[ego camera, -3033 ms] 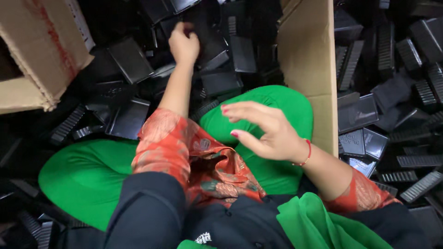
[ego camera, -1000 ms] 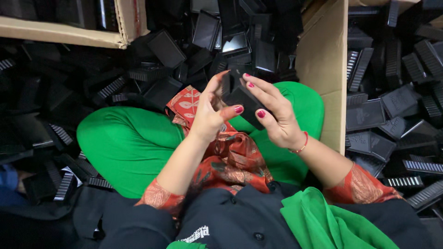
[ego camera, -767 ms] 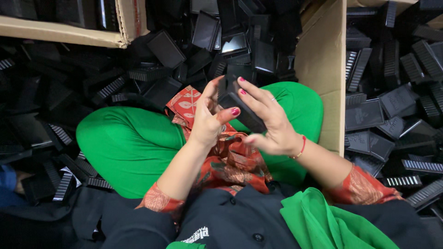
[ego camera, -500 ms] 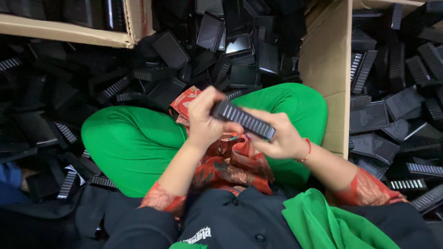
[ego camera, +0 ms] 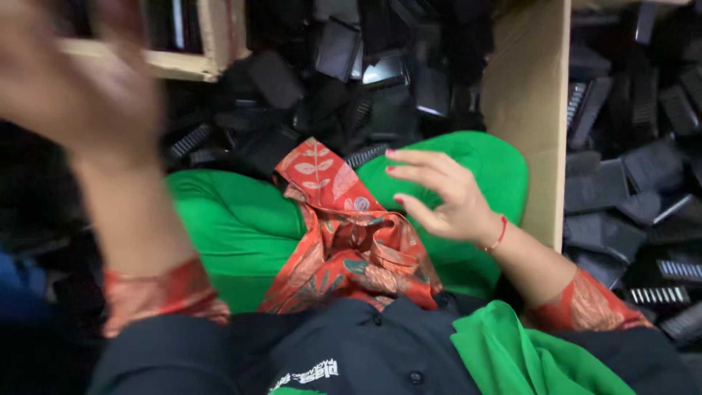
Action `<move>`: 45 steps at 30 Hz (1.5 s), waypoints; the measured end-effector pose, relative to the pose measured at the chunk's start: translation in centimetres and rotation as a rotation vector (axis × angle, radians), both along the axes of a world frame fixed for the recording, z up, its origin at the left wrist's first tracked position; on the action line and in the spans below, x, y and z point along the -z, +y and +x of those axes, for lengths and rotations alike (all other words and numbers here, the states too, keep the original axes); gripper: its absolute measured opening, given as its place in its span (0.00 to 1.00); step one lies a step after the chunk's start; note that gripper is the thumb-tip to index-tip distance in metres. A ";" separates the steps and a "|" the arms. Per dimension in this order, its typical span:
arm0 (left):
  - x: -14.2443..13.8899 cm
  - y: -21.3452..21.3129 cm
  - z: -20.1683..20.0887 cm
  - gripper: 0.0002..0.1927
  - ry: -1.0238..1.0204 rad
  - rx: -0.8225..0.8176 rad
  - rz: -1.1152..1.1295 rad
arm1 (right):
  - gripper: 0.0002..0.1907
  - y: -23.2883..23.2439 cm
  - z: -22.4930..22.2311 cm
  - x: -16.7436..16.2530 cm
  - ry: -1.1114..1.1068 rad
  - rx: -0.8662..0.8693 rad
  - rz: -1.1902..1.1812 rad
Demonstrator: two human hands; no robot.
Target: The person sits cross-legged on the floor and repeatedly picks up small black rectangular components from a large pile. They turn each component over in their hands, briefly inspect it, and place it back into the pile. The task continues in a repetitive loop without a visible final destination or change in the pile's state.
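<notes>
My left hand [ego camera: 73, 88] is raised at the upper left, heavily blurred by motion, just in front of a cardboard box's rim [ego camera: 183, 66]. The blur hides whether it holds anything. My right hand [ego camera: 439, 194] hovers over my green-clad lap [ego camera: 234, 227] with fingers spread and nothing in it. A heap of black plastic parts [ego camera: 351, 80] lies on the floor beyond my knees. An orange patterned cloth [ego camera: 344, 234] drapes between my legs.
A tall cardboard flap [ego camera: 526, 110] stands upright just right of my right knee. Beyond it lie more black ribbed parts [ego camera: 629, 175]. The box at upper left holds dark pieces. A blue object shows at the left edge [ego camera: 14, 278].
Half a second ago both hands held a black ribbed part over my lap. Now my left hand has swung up and left toward the box, and my right hand is empty.
</notes>
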State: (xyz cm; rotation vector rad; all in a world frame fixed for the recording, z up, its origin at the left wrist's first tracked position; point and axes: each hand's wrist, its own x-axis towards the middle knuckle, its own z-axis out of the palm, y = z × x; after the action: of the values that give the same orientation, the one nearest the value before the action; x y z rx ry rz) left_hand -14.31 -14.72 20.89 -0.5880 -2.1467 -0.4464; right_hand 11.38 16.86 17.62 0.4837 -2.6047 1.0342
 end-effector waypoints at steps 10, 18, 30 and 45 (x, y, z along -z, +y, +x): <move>21.3 12.7 -3.3 0.25 -0.348 0.326 -0.339 | 0.16 2.0 -0.8 1.1 -0.134 0.058 -0.129; 25.2 11.7 -6.9 0.10 -0.545 0.244 -0.704 | 0.19 2.4 -0.9 1.2 -0.183 0.081 -0.199; 8.0 19.0 11.5 0.09 -0.214 1.167 -0.007 | 0.36 3.1 -0.2 3.4 -0.989 -0.067 -1.479; 22.4 18.1 4.5 0.10 -0.793 0.389 -0.037 | 0.28 4.8 -0.8 4.6 -0.631 0.232 -1.597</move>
State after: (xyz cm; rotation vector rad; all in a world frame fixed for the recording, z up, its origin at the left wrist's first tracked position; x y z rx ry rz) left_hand -9.79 3.40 -1.54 -0.9728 -2.7884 -0.9815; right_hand 10.53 21.64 13.05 -0.5894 -1.2326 2.8303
